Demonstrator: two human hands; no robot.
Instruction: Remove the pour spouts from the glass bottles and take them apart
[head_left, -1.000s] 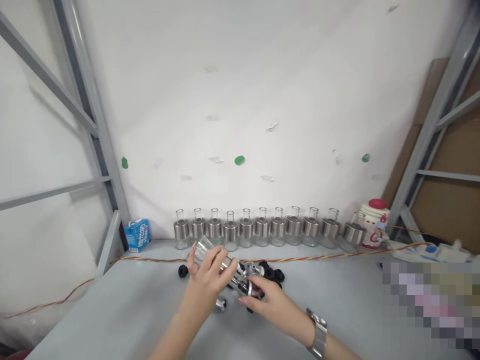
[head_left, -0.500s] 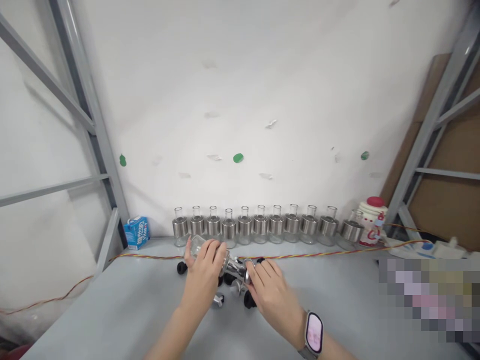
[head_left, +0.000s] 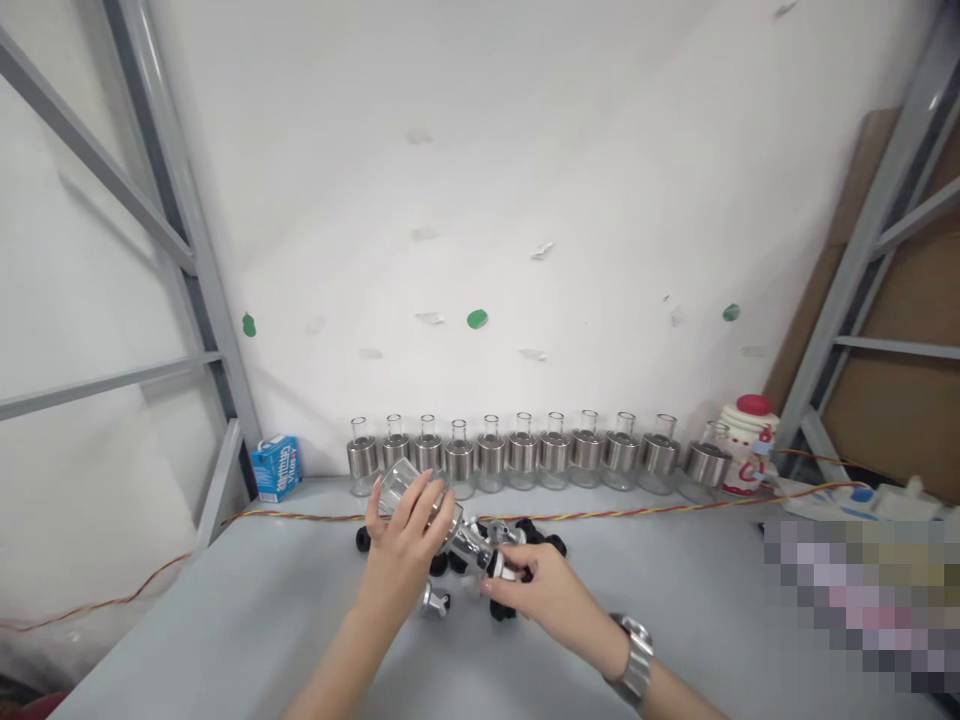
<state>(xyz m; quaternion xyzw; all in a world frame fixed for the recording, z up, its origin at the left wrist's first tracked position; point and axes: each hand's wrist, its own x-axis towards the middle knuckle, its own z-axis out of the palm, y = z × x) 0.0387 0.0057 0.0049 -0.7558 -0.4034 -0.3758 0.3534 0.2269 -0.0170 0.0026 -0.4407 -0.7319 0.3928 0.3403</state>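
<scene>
My left hand (head_left: 405,545) is wrapped round a glass bottle (head_left: 470,549) with a metal sleeve, tilted so that its neck points down to the right. At the bottle's mouth, my right hand (head_left: 546,582) pinches a silver and black pourer stopper (head_left: 500,569) between thumb and fingers. The stopper meets the neck; how deep it sits I cannot tell. Beneath and around both hands lie several loose pourer stoppers (head_left: 435,601) on the grey table (head_left: 247,610), partly hidden by the hands and the bottle.
Along the wall stands a row of several glass bottles (head_left: 555,450) with metal sleeves. A blue carton (head_left: 276,468) is at the back left, a white jar with a red lid (head_left: 748,445) at the back right. A twisted red and yellow wire (head_left: 637,511) crosses the table.
My right hand has turned at the bottle's mouth, its wrist rolling so the watch face has swung away. The bottle's neck end has dipped slightly, still in my left hand.
</scene>
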